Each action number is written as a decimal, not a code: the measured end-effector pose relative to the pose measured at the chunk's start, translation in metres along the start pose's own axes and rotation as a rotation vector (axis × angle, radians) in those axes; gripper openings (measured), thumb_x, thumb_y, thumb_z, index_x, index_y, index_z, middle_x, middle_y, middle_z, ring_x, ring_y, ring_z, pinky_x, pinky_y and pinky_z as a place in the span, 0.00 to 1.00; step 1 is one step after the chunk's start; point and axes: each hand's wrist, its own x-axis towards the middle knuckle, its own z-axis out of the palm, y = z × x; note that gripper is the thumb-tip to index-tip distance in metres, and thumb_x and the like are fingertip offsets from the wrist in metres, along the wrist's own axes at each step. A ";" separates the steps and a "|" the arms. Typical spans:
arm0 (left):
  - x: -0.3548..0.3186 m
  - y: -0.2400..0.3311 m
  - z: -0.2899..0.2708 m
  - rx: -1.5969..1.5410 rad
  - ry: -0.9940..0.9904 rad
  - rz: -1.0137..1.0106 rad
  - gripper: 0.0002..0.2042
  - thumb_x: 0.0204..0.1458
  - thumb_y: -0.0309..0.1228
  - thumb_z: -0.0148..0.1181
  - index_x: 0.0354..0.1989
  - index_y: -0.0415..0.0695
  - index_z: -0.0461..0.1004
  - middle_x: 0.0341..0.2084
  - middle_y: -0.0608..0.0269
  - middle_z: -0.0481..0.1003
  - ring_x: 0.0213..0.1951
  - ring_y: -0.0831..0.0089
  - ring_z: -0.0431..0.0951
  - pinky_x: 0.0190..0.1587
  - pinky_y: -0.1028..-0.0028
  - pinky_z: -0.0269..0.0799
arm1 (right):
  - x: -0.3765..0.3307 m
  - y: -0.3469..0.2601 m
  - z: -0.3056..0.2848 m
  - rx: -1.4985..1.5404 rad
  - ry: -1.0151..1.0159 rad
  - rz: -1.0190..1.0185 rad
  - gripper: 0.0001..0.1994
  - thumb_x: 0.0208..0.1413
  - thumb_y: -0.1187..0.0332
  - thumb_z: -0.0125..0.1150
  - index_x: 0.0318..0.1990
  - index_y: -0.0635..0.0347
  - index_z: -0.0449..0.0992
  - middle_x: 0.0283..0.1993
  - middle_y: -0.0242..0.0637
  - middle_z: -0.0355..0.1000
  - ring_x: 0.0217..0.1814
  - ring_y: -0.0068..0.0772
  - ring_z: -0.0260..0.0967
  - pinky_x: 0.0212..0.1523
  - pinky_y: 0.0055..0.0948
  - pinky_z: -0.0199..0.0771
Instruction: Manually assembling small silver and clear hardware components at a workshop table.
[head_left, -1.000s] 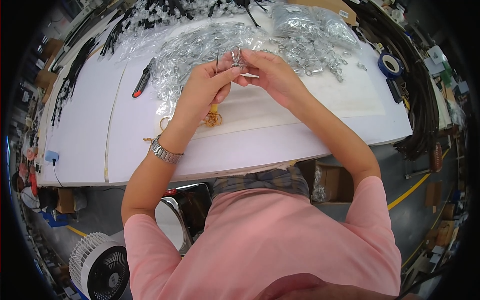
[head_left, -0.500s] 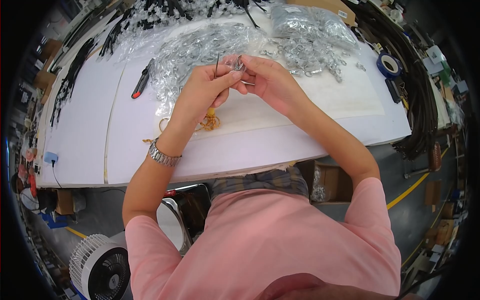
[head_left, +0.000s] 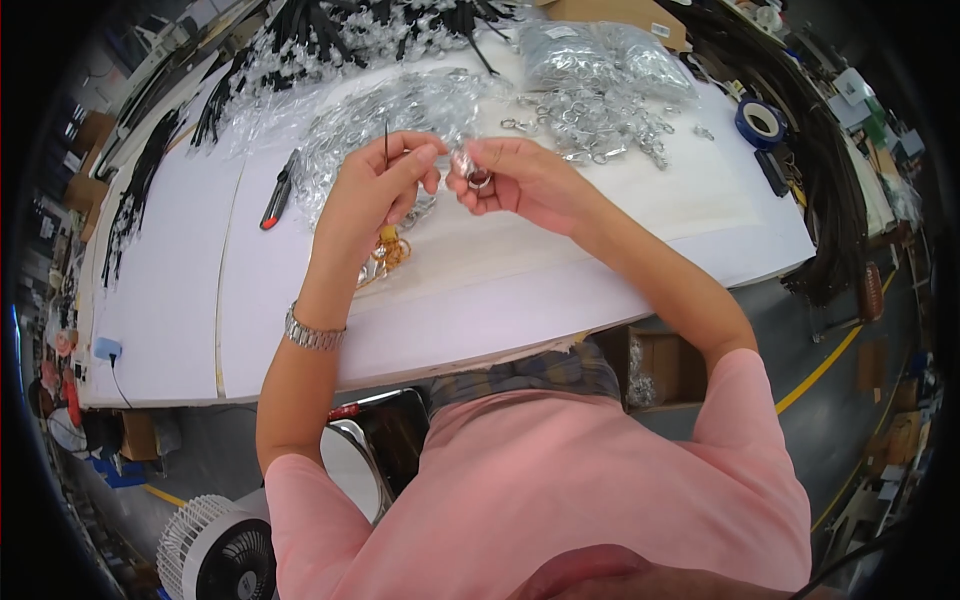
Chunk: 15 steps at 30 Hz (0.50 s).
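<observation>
My left hand point(head_left: 380, 180) is closed around a thin dark pointed tool point(head_left: 387, 138) whose tip sticks up past the fingers; its exact kind does not show. Just to the right, my right hand point(head_left: 520, 180) pinches a small silver metal ring point(head_left: 479, 179) with a bit of clear plastic at the fingertips. A narrow gap separates the two hands. Behind them spreads a heap of clear plastic bags with metal parts point(head_left: 350, 125). Under my left wrist lies a bunch of orange-yellow cord point(head_left: 395, 252).
Loose metal rings and clasps point(head_left: 610, 130) lie right of the plastic heap, before full clear bags point(head_left: 570, 62). A utility knife point(head_left: 279, 192) rests at left, blue tape point(head_left: 745, 125) at right. Black straps point(head_left: 145, 190) line the table's sides. A white fan point(head_left: 215, 545) stands below.
My hands have drawn apart: the left moved left with the thin tool, and the right keeps the metal ring. The view has shifted slightly.
</observation>
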 end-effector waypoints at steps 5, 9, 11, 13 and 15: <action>-0.010 0.002 0.003 0.121 -0.048 -0.059 0.07 0.62 0.30 0.61 0.39 0.38 0.78 0.22 0.69 0.75 0.15 0.91 0.60 0.17 0.84 0.48 | 0.003 0.019 -0.007 0.165 -0.125 0.259 0.14 0.69 0.58 0.58 0.44 0.61 0.79 0.37 0.33 0.77 0.30 0.17 0.71 0.35 0.16 0.72; -0.014 -0.001 0.014 0.272 0.123 -0.002 0.05 0.60 0.27 0.62 0.37 0.38 0.76 0.21 0.69 0.74 0.16 0.91 0.61 0.17 0.83 0.49 | -0.004 0.003 0.000 -0.223 -0.045 0.229 0.15 0.70 0.59 0.56 0.50 0.62 0.80 0.39 0.30 0.79 0.32 0.17 0.72 0.35 0.18 0.73; -0.015 -0.001 0.020 0.295 0.137 0.041 0.05 0.60 0.27 0.62 0.36 0.39 0.75 0.20 0.68 0.74 0.16 0.90 0.62 0.18 0.84 0.51 | -0.010 -0.007 0.008 -0.496 0.031 0.140 0.15 0.71 0.59 0.54 0.51 0.60 0.79 0.39 0.30 0.79 0.33 0.19 0.74 0.35 0.19 0.74; -0.014 -0.004 0.026 0.292 0.170 0.062 0.05 0.60 0.27 0.62 0.36 0.39 0.75 0.20 0.69 0.74 0.16 0.89 0.63 0.18 0.84 0.51 | -0.014 -0.001 0.017 -0.647 0.052 0.048 0.13 0.70 0.60 0.54 0.45 0.58 0.81 0.34 0.31 0.79 0.32 0.23 0.75 0.33 0.25 0.74; -0.015 -0.003 0.030 0.280 0.152 0.070 0.04 0.61 0.27 0.60 0.37 0.39 0.75 0.20 0.68 0.74 0.17 0.89 0.63 0.18 0.83 0.52 | -0.018 0.003 0.027 -1.217 0.175 -0.159 0.11 0.68 0.63 0.55 0.37 0.58 0.79 0.29 0.33 0.77 0.31 0.30 0.75 0.33 0.32 0.73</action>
